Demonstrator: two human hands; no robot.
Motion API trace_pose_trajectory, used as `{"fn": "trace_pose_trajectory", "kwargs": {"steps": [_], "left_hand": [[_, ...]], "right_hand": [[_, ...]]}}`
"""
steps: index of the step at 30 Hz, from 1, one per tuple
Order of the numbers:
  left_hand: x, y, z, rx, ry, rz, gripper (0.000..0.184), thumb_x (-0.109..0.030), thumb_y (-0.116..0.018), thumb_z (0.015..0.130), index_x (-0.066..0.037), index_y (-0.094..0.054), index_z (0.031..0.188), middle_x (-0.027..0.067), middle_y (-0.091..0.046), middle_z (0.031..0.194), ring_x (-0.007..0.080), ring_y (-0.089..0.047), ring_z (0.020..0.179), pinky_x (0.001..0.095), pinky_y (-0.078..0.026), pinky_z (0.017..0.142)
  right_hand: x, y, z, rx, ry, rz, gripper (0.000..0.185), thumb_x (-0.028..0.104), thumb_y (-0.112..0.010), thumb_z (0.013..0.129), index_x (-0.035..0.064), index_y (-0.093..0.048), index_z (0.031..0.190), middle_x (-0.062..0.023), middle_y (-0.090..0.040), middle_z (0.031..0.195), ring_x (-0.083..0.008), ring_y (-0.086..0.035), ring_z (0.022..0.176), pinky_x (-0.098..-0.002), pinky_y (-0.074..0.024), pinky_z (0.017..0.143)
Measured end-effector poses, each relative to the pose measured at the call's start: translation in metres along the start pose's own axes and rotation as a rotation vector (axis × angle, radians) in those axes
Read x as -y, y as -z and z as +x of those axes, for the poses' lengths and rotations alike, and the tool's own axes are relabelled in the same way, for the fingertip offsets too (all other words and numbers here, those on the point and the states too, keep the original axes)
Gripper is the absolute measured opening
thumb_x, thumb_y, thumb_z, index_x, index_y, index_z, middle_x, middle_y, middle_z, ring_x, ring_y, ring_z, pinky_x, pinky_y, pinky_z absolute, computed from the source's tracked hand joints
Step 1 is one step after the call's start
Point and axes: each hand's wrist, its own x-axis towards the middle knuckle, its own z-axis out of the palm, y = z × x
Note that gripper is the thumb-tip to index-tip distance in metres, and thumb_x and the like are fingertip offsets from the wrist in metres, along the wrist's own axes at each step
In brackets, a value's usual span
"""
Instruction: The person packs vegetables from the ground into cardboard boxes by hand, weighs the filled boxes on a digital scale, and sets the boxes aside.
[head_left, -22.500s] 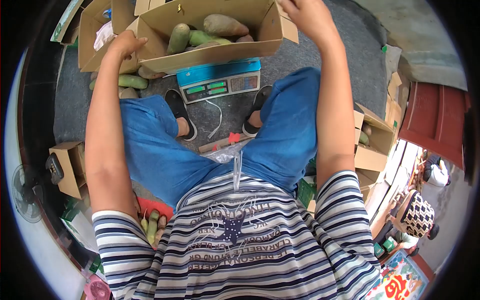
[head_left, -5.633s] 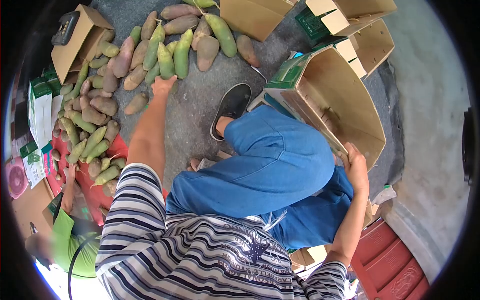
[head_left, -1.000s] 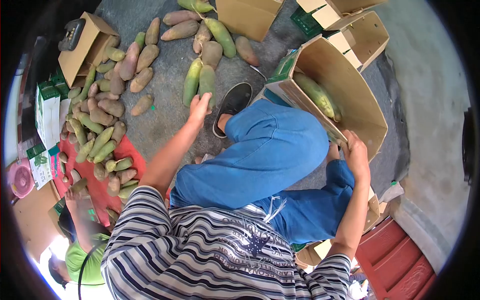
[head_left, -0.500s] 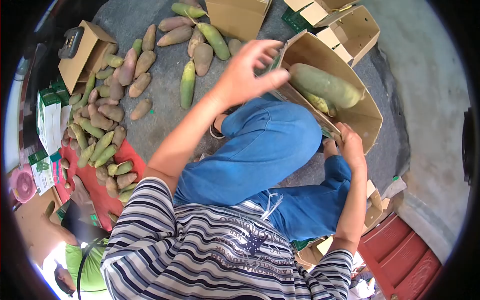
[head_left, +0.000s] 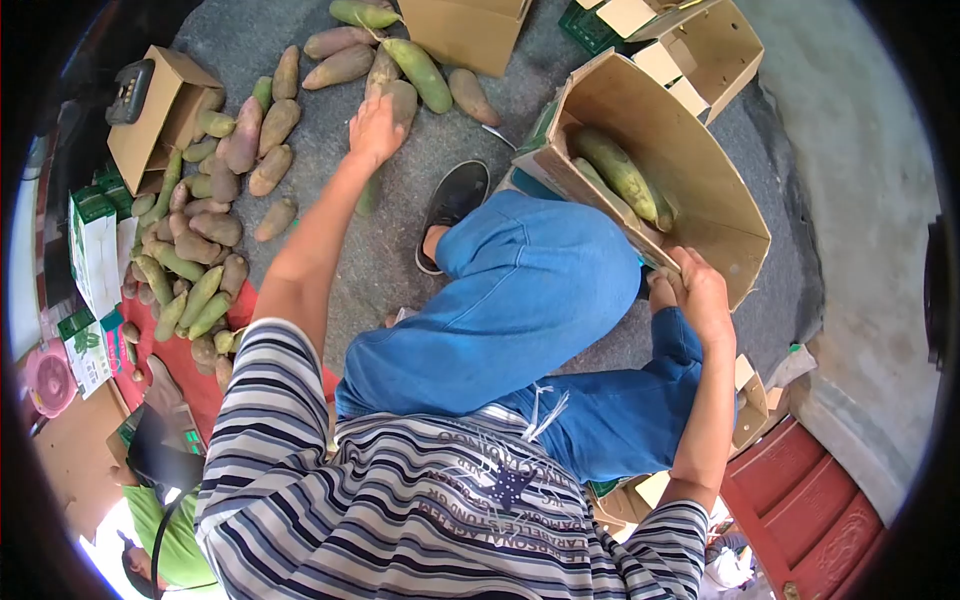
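My left hand (head_left: 375, 132) reaches out over the floor, fingers extended against a brownish radish (head_left: 403, 100). Beneath my wrist shows part of a green radish (head_left: 369, 194). My right hand (head_left: 697, 290) is closed on the near edge of an open cardboard box (head_left: 715, 200), which is tilted beside my knee. Inside that box lie long green radishes (head_left: 615, 170), partly hidden by its wall. Just beyond my left hand are a long green radish (head_left: 418, 75) and several brownish ones (head_left: 338, 67).
A large pile of radishes (head_left: 207, 230) spreads at left, partly on a red sheet (head_left: 190, 385). Other cardboard boxes stand at the top (head_left: 465, 35), at upper right (head_left: 715, 55) and at left (head_left: 160, 110). A person in green (head_left: 170, 540) is at lower left.
My left hand has moved from the box out to the radishes on the left. The thick green radish at the box opening now lies lower inside. My right hand still grips the box edge.
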Motion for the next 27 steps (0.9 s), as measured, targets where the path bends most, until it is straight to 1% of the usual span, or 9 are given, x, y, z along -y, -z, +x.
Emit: {"fn": "trace_pose_trajectory", "kwargs": {"steps": [3,6,9,12,15,19,23,26,27], "left_hand": [[-0.010,-0.002,0.025,0.056,-0.041,0.089,0.063,-0.019,-0.063,0.078,-0.008,-0.038,0.135,0.0117,-0.032,0.144,0.0334,-0.033,0.130,0.0443,-0.031,0.104],[-0.012,-0.006,0.041,0.210,-0.016,0.206,0.073,-0.023,-0.064,0.076,-0.012,-0.031,0.139,0.0095,-0.028,0.147,0.0293,-0.030,0.133,0.0454,-0.032,0.103],[-0.012,-0.006,0.043,0.251,-0.028,0.252,0.074,-0.023,-0.065,0.076,-0.013,-0.030,0.141,0.0080,-0.031,0.144,0.0278,-0.033,0.131,0.0444,-0.035,0.101],[-0.014,-0.003,0.043,0.202,-0.064,0.316,0.075,-0.023,-0.067,0.075,-0.012,-0.031,0.140,0.0087,-0.041,0.134,0.0278,-0.041,0.123,0.0425,-0.039,0.096],[-0.014,0.004,0.020,0.013,-0.181,0.287,0.073,-0.024,-0.070,0.074,-0.010,-0.036,0.137,0.0091,-0.048,0.118,0.0274,-0.048,0.111,0.0408,-0.041,0.089],[-0.010,0.002,-0.027,-0.108,-0.211,0.261,0.063,-0.025,-0.071,0.073,-0.009,-0.046,0.128,0.0097,-0.049,0.107,0.0274,-0.050,0.101,0.0406,-0.042,0.086],[-0.001,0.003,-0.066,-0.089,-0.195,0.287,0.058,-0.024,-0.073,0.070,-0.009,-0.049,0.121,0.0112,-0.050,0.108,0.0291,-0.049,0.103,0.0412,-0.040,0.089],[0.011,-0.009,-0.074,-0.240,-0.265,0.231,0.061,-0.021,-0.074,0.069,-0.009,-0.047,0.122,0.0131,-0.049,0.115,0.0300,-0.048,0.107,0.0406,-0.040,0.091],[0.015,-0.012,-0.074,-0.221,-0.238,0.172,0.064,-0.020,-0.075,0.068,-0.009,-0.045,0.123,0.0137,-0.048,0.117,0.0306,-0.048,0.109,0.0406,-0.041,0.091]], "right_hand": [[0.004,0.003,0.000,0.001,-0.012,0.000,0.024,0.006,-0.062,0.074,0.0102,-0.057,0.097,-0.0121,-0.060,0.093,-0.0349,-0.060,0.086,-0.0429,-0.0488,0.073],[0.003,0.003,0.001,-0.006,-0.005,-0.024,0.024,0.006,-0.062,0.074,0.0104,-0.057,0.097,-0.0122,-0.060,0.093,-0.0350,-0.060,0.086,-0.0429,-0.0487,0.072],[0.004,0.005,0.001,0.006,-0.014,-0.028,0.024,0.006,-0.062,0.074,0.0102,-0.057,0.097,-0.0124,-0.060,0.093,-0.0353,-0.060,0.086,-0.0428,-0.0487,0.072],[0.003,0.004,0.001,0.012,-0.007,-0.024,0.025,0.005,-0.062,0.074,0.0099,-0.057,0.098,-0.0126,-0.060,0.093,-0.0356,-0.060,0.085,-0.0427,-0.0487,0.072],[-0.002,0.002,0.002,-0.001,0.004,-0.026,0.025,0.005,-0.062,0.074,0.0097,-0.057,0.098,-0.0127,-0.060,0.092,-0.0358,-0.060,0.085,-0.0427,-0.0486,0.072],[0.001,0.003,0.000,-0.001,-0.003,-0.002,0.026,0.005,-0.062,0.073,0.0095,-0.057,0.099,-0.0128,-0.060,0.092,-0.0359,-0.060,0.085,-0.0427,-0.0486,0.072],[0.000,0.003,0.001,0.001,0.001,-0.010,0.027,0.005,-0.061,0.073,0.0093,-0.058,0.099,-0.0130,-0.060,0.092,-0.0361,-0.060,0.085,-0.0427,-0.0487,0.073],[0.002,0.004,0.001,0.002,0.005,-0.019,0.027,0.005,-0.061,0.073,0.0093,-0.057,0.099,-0.0130,-0.060,0.092,-0.0359,-0.060,0.086,-0.0428,-0.0486,0.073],[0.002,0.004,0.001,0.000,0.009,-0.025,0.027,0.005,-0.061,0.073,0.0094,-0.057,0.099,-0.0130,-0.060,0.092,-0.0358,-0.060,0.086,-0.0429,-0.0485,0.073]]}}
